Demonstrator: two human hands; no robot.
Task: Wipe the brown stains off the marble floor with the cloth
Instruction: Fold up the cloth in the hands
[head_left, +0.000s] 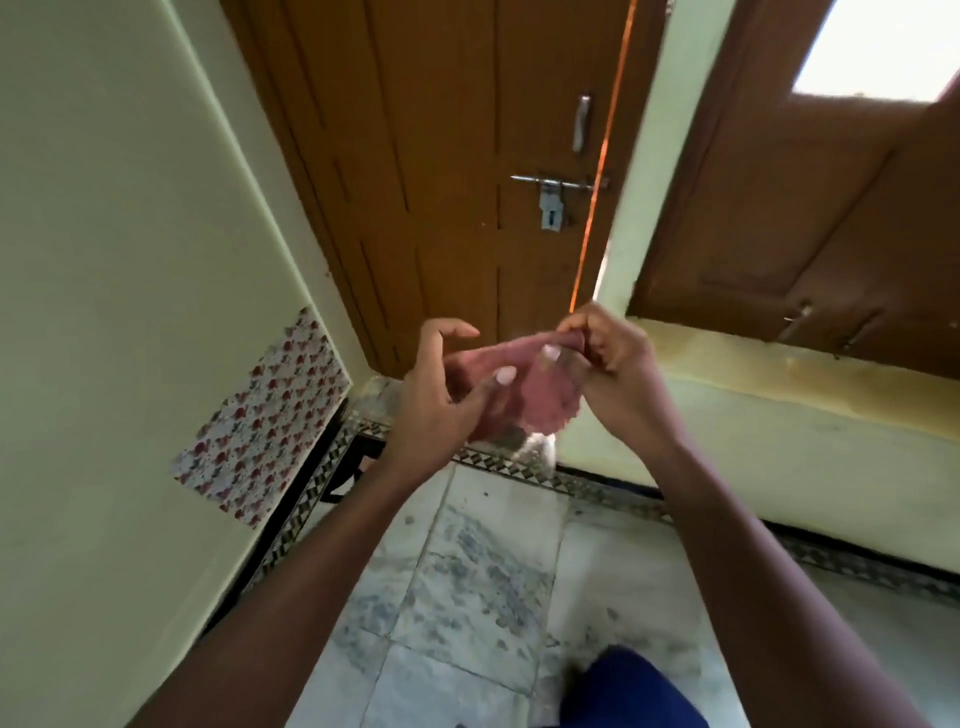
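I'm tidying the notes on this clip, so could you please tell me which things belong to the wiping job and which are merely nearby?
Job: pink cloth, left hand, right hand, marble floor.
Nearby: brown door, door bolt, floral paper.

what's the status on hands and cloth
Left hand and right hand both gripping pink cloth, held up. Marble floor untouched. Nothing in the way.

cloth (524, 395) blurred, partly hidden by hands
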